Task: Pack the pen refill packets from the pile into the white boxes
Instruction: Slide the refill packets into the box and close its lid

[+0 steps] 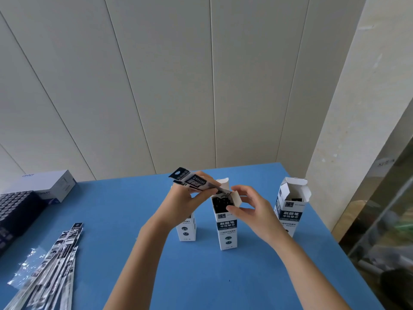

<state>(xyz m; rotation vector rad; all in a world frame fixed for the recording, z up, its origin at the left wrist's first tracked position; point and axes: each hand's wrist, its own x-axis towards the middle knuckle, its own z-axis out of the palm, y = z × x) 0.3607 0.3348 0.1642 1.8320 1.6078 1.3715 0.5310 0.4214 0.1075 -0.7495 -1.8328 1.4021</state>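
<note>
Slanting into the open top of the middle white box (226,227), pen refill packets (196,182) gripped by curled left hand (181,198) fingers, right hand (248,206) fingers pinching that box's side flap, second white box (186,229) at nine o'clock, third white box (290,211) at three o'clock, pile (55,265) at eight o'clock on blue table (134,209)

Middle white box (226,222) and right white box (290,212) both say 刷题笔 中性替芯 on a dark band. There's a 0.5 low down on the middle one and on the left white box (186,230). The grey box (52,185) at the far left says CHNT, upside down. Print on the packets (194,181) is too blurry to read.
</note>
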